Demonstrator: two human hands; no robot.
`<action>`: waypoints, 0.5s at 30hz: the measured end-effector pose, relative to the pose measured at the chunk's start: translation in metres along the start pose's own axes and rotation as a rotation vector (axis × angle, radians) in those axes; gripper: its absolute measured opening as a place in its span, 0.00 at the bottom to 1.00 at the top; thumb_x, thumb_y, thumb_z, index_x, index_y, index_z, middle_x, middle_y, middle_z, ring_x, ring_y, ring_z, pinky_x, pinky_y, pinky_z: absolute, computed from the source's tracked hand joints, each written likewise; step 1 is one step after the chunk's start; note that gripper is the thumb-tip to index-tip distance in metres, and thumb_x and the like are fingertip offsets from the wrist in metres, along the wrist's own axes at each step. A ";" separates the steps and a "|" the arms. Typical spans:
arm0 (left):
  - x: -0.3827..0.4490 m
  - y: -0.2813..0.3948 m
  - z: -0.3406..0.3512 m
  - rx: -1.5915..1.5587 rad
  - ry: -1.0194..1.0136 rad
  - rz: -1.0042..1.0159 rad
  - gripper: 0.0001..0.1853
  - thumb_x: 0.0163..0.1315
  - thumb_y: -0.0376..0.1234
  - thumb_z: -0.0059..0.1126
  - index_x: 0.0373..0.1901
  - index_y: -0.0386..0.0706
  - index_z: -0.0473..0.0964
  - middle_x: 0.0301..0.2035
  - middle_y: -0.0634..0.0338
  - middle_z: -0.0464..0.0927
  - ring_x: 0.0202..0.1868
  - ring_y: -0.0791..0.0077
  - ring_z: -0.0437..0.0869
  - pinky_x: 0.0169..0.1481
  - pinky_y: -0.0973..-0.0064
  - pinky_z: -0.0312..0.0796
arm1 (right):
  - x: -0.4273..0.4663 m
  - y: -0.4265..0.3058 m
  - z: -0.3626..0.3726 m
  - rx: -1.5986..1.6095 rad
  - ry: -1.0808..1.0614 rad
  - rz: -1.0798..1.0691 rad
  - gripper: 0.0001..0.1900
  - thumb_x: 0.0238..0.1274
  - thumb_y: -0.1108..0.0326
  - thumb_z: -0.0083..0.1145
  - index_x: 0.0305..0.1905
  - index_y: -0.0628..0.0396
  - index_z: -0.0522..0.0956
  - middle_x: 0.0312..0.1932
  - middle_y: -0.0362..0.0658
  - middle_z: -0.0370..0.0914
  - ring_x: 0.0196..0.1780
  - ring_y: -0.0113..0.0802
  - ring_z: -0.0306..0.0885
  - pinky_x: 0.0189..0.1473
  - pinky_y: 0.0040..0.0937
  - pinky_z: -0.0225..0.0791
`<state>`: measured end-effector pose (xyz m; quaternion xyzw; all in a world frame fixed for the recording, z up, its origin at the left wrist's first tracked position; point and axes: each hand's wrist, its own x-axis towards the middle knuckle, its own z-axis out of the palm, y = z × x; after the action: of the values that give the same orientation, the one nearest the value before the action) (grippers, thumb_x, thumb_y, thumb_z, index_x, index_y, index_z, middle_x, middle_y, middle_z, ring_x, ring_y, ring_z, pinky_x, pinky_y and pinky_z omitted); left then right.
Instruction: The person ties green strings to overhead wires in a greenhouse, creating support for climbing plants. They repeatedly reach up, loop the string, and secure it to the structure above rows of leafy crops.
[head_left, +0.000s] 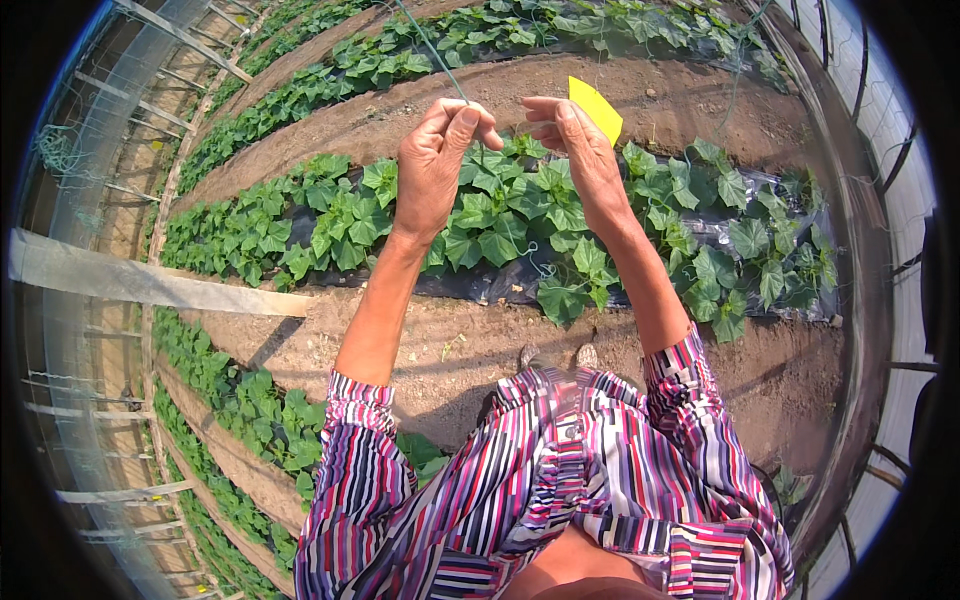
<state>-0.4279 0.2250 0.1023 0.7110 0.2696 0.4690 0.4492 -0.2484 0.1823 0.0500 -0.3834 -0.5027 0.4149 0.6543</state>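
My left hand (439, 161) is raised over the middle plant row, pinching a green twine (433, 56) between thumb and fingertips. From that pinch the twine runs taut up to the top edge of the view. A thinner length of twine (534, 255) hangs below, among the leaves of young cucumber-like plants (480, 214). My right hand (581, 154) is level with the left, a short gap apart, thumb and fingers bent toward it. Whether a thin strand lies in its fingers cannot be made out. A yellow card (596, 109) shows just behind the right hand; contact between them is unclear.
Black plastic mulch (480, 281) covers the bed under the plants. Bare soil paths (337, 330) separate several rows. A pale beam (157, 281) juts in from the left. A plastic-film wall (911, 300) curves along the right. Tangled twine (61, 150) hangs at far left.
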 end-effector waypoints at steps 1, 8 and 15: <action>-0.007 -0.008 0.003 0.013 0.000 -0.021 0.13 0.76 0.39 0.53 0.42 0.38 0.78 0.31 0.62 0.82 0.37 0.80 0.82 0.50 0.78 0.72 | -0.003 0.005 -0.001 0.012 -0.018 0.012 0.27 0.81 0.46 0.39 0.61 0.57 0.78 0.52 0.41 0.79 0.53 0.28 0.73 0.61 0.31 0.66; -0.044 -0.071 0.025 -0.059 -0.057 -0.172 0.11 0.77 0.33 0.51 0.44 0.34 0.79 0.36 0.60 0.84 0.41 0.80 0.82 0.52 0.78 0.73 | -0.024 0.041 -0.001 0.078 -0.095 0.027 0.19 0.79 0.55 0.49 0.59 0.56 0.81 0.48 0.35 0.78 0.50 0.22 0.73 0.54 0.24 0.66; -0.066 -0.090 0.028 0.101 -0.076 -0.312 0.10 0.73 0.29 0.56 0.52 0.35 0.78 0.43 0.60 0.84 0.47 0.79 0.81 0.56 0.77 0.73 | -0.034 0.066 -0.004 0.049 -0.153 0.095 0.14 0.75 0.61 0.57 0.53 0.59 0.83 0.46 0.37 0.79 0.49 0.23 0.76 0.52 0.23 0.70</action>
<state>-0.4263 0.2016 -0.0100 0.6994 0.3827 0.3524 0.4901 -0.2603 0.1745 -0.0234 -0.3578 -0.5223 0.4857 0.6028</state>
